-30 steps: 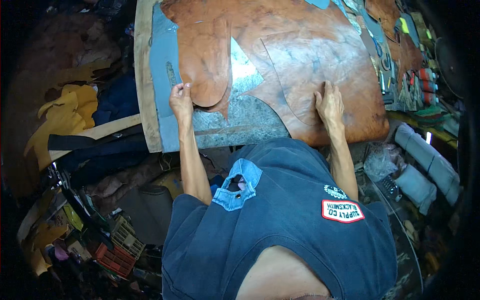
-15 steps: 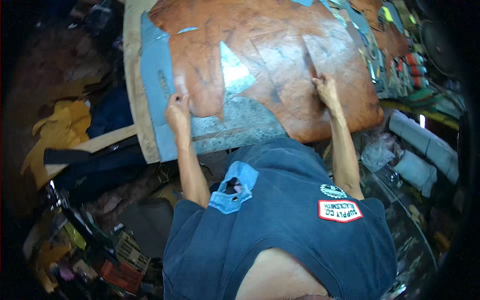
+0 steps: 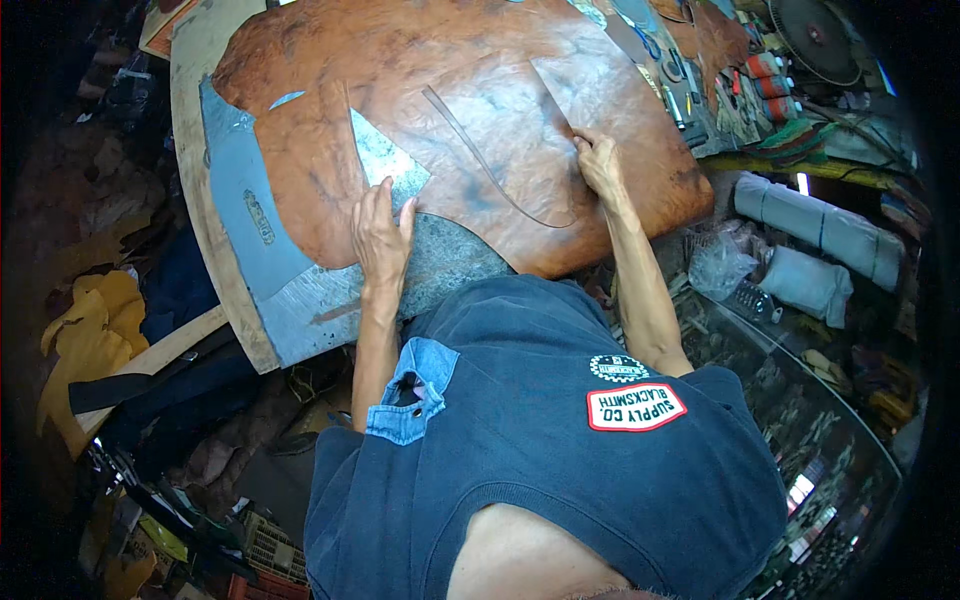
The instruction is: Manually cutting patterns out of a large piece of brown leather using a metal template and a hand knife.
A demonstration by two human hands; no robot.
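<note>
A large brown leather hide (image 3: 480,90) covers most of the worktable. A triangular gap in it bares the shiny metal top (image 3: 460,245), and a long curved cut runs down its middle. My left hand (image 3: 382,240) lies on the hide's near edge beside that gap, its fingers stretched out and holding nothing. At the right, my right hand (image 3: 602,168) has its fingers closed on the leather along a straight cut edge. The fingertips there are partly hidden.
A blue-grey sheet (image 3: 245,190) lies at the table's left, along the wooden edge (image 3: 215,230). Scissors (image 3: 650,45), other hand tools and red-and-white bottles (image 3: 775,85) stand at the far right. Wrapped bundles (image 3: 820,230) lie beyond my right arm. Yellow leather (image 3: 100,325) hangs at the left.
My left hand has let go of the leather's left part and moved right, its fingers now spread. The leather lies flatter, and my right hand keeps its hold. The view has shifted.
</note>
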